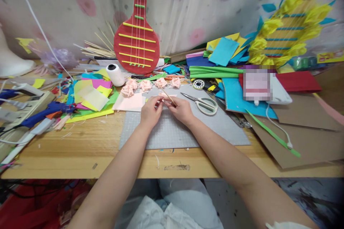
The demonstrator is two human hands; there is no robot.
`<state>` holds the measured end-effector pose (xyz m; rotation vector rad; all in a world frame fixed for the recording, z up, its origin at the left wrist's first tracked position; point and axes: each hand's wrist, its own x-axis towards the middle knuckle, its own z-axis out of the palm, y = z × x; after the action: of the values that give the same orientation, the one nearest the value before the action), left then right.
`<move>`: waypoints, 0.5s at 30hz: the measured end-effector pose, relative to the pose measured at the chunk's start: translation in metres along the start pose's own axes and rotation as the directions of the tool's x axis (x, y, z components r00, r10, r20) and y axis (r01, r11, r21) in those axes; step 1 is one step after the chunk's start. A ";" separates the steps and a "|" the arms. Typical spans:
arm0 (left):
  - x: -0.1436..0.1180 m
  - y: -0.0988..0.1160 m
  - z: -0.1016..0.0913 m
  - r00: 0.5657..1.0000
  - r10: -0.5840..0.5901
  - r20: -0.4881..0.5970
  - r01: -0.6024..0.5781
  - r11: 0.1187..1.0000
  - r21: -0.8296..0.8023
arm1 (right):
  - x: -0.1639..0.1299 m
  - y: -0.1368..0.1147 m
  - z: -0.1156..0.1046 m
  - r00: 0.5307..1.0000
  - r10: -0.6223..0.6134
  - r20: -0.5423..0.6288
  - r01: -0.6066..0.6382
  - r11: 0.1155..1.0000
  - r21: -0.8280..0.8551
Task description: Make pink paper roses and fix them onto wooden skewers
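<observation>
Over the grey mat [172,132] on the cluttered worktop [80,150], the left hand [150,111] and right hand [181,110] pinch a thin wooden stick [168,96] and pale pink strip [161,97] between them.

Home craft desk: coloured paper scraps [91,94], scissors [201,103]

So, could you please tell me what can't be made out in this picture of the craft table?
- Head view: the pink strip at the stick is mostly hidden by the left hand and right hand.
- The box right of the scissors is blurred out; its label is unreadable.
- The red guitar is cut off by the top edge.
- The glue gun is partly buried among clutter.
</observation>
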<state>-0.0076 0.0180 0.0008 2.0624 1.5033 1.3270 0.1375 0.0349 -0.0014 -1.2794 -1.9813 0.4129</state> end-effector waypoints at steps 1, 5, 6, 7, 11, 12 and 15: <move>0.000 0.000 0.000 1.000 0.003 -0.001 -0.003 1.000 0.000 | 0.000 0.000 0.000 1.000 -0.003 0.000 0.003 1.000 0.000; 0.000 0.000 0.000 1.000 0.003 0.006 -0.003 1.000 0.003 | 0.000 -0.001 0.000 1.000 0.007 0.003 -0.007 1.000 -0.013; 0.000 0.000 0.000 1.000 -0.006 0.009 0.006 1.000 0.007 | 0.000 -0.001 -0.001 1.000 0.012 0.005 -0.012 1.000 -0.021; 0.000 0.000 0.000 1.000 -0.017 0.011 0.017 1.000 0.010 | 0.000 -0.002 -0.001 1.000 0.015 0.007 -0.015 0.999 -0.029; 0.000 0.000 0.000 0.999 -0.041 0.008 0.040 0.999 0.016 | 0.000 -0.004 -0.002 1.000 0.029 0.007 -0.029 0.998 -0.058; 0.000 0.000 -0.001 0.999 -0.038 0.007 0.038 0.999 0.016 | 0.000 -0.004 -0.003 0.999 0.034 0.004 -0.034 0.998 -0.059; 0.000 0.002 -0.002 1.000 -0.023 0.012 0.023 1.000 0.019 | 0.000 -0.004 -0.003 0.999 0.042 -0.013 -0.043 0.998 -0.046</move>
<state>-0.0081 0.0172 0.0032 2.0547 1.5355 1.2951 0.1371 0.0332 0.0027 -1.3518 -1.9669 0.3809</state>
